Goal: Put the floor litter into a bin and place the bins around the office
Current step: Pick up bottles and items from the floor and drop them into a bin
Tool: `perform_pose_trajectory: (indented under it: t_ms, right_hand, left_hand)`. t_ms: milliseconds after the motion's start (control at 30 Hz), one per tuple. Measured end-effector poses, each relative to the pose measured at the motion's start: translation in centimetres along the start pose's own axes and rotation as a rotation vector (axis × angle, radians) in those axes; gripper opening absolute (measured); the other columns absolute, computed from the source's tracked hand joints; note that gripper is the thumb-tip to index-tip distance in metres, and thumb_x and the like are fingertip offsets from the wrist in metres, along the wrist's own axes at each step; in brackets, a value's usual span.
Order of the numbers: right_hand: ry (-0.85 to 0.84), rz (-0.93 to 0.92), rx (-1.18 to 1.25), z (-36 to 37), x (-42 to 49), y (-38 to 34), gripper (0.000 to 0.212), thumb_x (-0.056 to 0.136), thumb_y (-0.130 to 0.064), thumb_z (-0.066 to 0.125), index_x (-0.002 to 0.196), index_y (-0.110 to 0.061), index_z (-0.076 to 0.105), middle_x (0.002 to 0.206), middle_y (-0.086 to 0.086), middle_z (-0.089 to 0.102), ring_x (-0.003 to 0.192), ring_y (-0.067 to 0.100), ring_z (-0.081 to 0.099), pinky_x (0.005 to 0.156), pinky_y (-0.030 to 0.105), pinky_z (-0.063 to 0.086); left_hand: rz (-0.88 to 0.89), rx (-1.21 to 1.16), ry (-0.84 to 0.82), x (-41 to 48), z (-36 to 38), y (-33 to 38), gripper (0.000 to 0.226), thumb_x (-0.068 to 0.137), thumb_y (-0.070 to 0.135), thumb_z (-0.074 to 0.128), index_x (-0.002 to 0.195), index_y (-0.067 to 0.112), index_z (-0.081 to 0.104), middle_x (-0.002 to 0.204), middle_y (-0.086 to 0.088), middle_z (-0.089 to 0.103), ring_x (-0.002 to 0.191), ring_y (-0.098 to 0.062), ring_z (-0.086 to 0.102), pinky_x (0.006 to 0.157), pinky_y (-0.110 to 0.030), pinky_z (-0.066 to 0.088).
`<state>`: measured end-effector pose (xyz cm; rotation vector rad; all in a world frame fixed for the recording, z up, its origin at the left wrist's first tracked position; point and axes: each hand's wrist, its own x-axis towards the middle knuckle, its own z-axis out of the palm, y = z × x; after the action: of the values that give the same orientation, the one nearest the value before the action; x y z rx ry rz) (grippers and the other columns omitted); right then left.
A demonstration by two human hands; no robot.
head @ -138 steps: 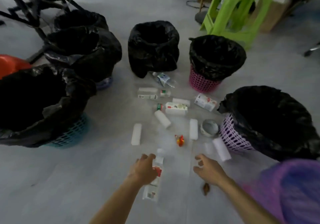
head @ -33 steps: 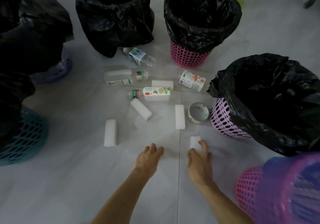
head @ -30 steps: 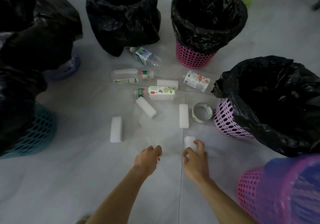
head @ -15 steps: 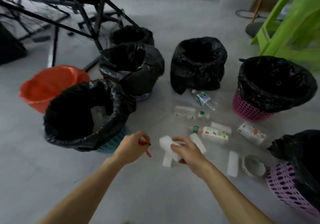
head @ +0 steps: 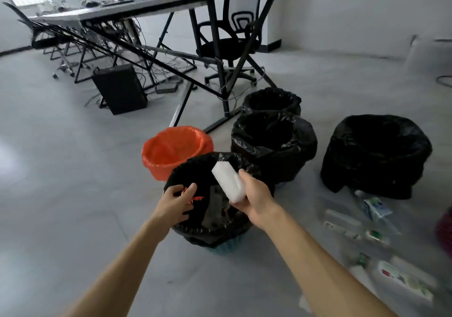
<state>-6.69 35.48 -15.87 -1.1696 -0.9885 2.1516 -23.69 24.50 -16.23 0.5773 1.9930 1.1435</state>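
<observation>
Grey floor runs away under a long surface on black legs, with an office chair and a computer tower behind it. Closer to us stands a cluster of lined bins.

Our right hand grips a white foam block by its lower end, and the block tilts up over the mouth of the nearest black-lined bin. Our left hand is at that bin's left rim, fingers curled round a small red scrap. It may be a wrapper, but it is too blurred for us to say.

We see several risks:

- **Foam block:** It looks light and sits high over the mouth. Let go from there, it could bounce off the litter inside or the rim and land beside the orange-lined bin.
- **Red scrap:** It is held right at the rim. It may drift outside the liner or cling to our fingers.
- **Liner:** It drapes loosely. A hand brushing it could drag it inward or tip the bin.
- **Litter on the floor:** A plastic bottle and a printed carton lie with other litter to our right. A careless shift of our weight could kick or crush them.
- **Other bins:** Two more black-lined bins stand close by and are easy to knock.
</observation>
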Motion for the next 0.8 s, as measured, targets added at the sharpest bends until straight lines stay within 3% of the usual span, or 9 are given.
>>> perform_pose_trajectory:
  t_ms: [67, 200, 333, 400, 500, 600, 700, 800]
  right_hand:
    - [-0.073, 0.084, 0.055, 0.6, 0.2, -0.6, 0.050, 0.099, -0.044, 0.052, 0.138, -0.014, 0.051, 0.136, 0.012, 0.055, 0.115, 0.032, 0.058, 0.092, 0.042, 0.050]
    - [-0.102, 0.171, 0.046, -0.7, 0.4, -0.8, 0.069, 0.100, -0.044, 0.050, 0.155, -0.011, 0.027, 0.159, 0.021, 0.026, 0.141, 0.046, 0.034, 0.113, 0.051, 0.034]
    - [-0.061, 0.113, -0.118, -3.5, -0.5, 1.6, 0.056, 0.100, -0.039, 0.050, 0.149, -0.013, 0.039, 0.151, 0.013, 0.042, 0.136, 0.036, 0.045, 0.109, 0.048, 0.040]
    - [0.029, 0.033, -0.284, -5.7, -1.4, 3.6, 0.036, 0.099, -0.033, 0.055, 0.131, -0.016, 0.055, 0.136, 0.008, 0.057, 0.121, 0.026, 0.058, 0.096, 0.040, 0.048]
    - [0.162, -0.019, -0.458, -10.1, -2.8, 7.8, 0.018, 0.096, -0.024, 0.061, 0.112, -0.018, 0.062, 0.111, 0.004, 0.066, 0.099, 0.019, 0.063, 0.075, 0.030, 0.047]
    - [0.263, -0.028, -0.617, -15.2, -4.7, 12.3, 0.016, 0.093, -0.019, 0.064, 0.109, -0.017, 0.065, 0.105, 0.003, 0.067, 0.097, 0.019, 0.063, 0.082, 0.030, 0.048]
    - [0.317, 0.071, -0.723, -20.3, -7.0, 15.8, 0.019, 0.091, -0.029, 0.064, 0.109, -0.027, 0.060, 0.116, -0.001, 0.068, 0.109, 0.018, 0.063, 0.093, 0.029, 0.048]
    - [0.356, 0.211, -0.797, -24.8, -9.0, 18.0, 0.032, 0.094, -0.036, 0.057, 0.123, -0.024, 0.055, 0.129, -0.003, 0.060, 0.118, 0.017, 0.058, 0.094, 0.027, 0.044]
  left_hand:
    - [-0.046, -0.007, -0.033, 0.1, -0.4, -0.2, 0.062, 0.092, 0.051, 0.061, 0.144, 0.021, 0.042, 0.122, -0.001, 0.062, 0.107, -0.020, 0.064, 0.093, -0.042, 0.053]
    - [-0.038, 0.191, -0.031, 0.5, 0.2, -1.6, 0.051, 0.095, 0.041, 0.061, 0.140, 0.020, 0.051, 0.130, -0.002, 0.061, 0.110, -0.020, 0.061, 0.096, -0.038, 0.051]
    - [0.139, 0.521, -0.029, -0.9, 2.1, -2.7, 0.039, 0.095, 0.041, 0.058, 0.130, 0.023, 0.059, 0.124, 0.004, 0.066, 0.112, -0.016, 0.062, 0.097, -0.030, 0.048]
    - [0.281, 0.639, -0.071, -2.4, 4.1, -3.1, 0.033, 0.095, 0.039, 0.056, 0.125, 0.026, 0.061, 0.119, 0.006, 0.067, 0.107, -0.014, 0.063, 0.093, -0.030, 0.051]
    - [0.367, 0.752, -0.190, -4.2, 7.9, -4.0, 0.034, 0.089, 0.043, 0.050, 0.120, 0.032, 0.059, 0.115, 0.008, 0.066, 0.103, -0.016, 0.064, 0.089, -0.036, 0.053]
    - [0.391, 0.881, -0.337, -5.0, 12.1, -5.8, 0.030, 0.090, 0.040, 0.049, 0.119, 0.032, 0.056, 0.119, 0.004, 0.064, 0.109, -0.022, 0.061, 0.090, -0.036, 0.051]
    - [0.417, 0.967, -0.472, -5.8, 17.0, -7.7, 0.035, 0.097, 0.039, 0.049, 0.131, 0.031, 0.052, 0.126, 0.002, 0.060, 0.115, -0.021, 0.059, 0.096, -0.033, 0.048]
    - [0.408, 1.058, -0.592, -6.4, 21.4, -10.2, 0.040, 0.099, 0.039, 0.047, 0.137, 0.031, 0.047, 0.134, 0.001, 0.056, 0.119, -0.021, 0.056, 0.098, -0.033, 0.047]
